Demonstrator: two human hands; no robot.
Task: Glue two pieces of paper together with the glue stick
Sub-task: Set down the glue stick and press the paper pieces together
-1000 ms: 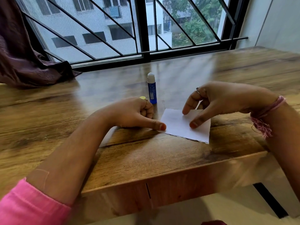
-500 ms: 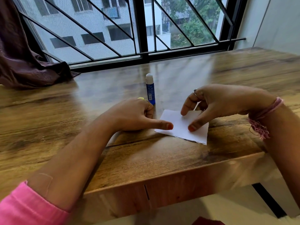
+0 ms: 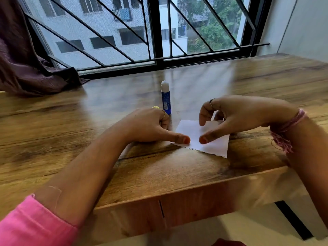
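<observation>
White paper (image 3: pixel 209 139) lies flat on the wooden table (image 3: pixel 71 125), close to the near edge, with both hands on it. Whether it is one sheet or two stacked cannot be told; only one white shape shows, with a rough, torn-looking near edge.

The left hand (image 3: pixel 150 126) is curled into a loose fist resting on the table, its thumb stretched out to the right so that the tip presses down on the paper's left corner. The other fingers are folded in and grasp nothing that can be seen; a small yellow thing (image 3: pixel 155 107) peeks out just behind the knuckles, too hidden to identify.

The right hand (image 3: pixel 236 118) arches over the paper from the right. Its thumb tip presses on the sheet just right of the left thumb, the two tips near but apart. Its forefinger, wearing a ring (image 3: pixel 211 100), bends down toward the paper's far edge; whether it touches is unclear. The remaining fingers curl beneath the palm over the sheet's far right part. A pink thread band (image 3: pixel 291 125) wraps the right wrist, and a pink sleeve (image 3: pixel 32 226) covers the left forearm near the elbow.

Just beyond the left hand's knuckles stands the glue stick (image 3: pixel 166 98), upright, blue with a white cap on, clear of the paper. Farther back left of that hand, dark cloth (image 3: pixel 35 75) lies heaped by the barred window (image 3: pixel 156 32).
</observation>
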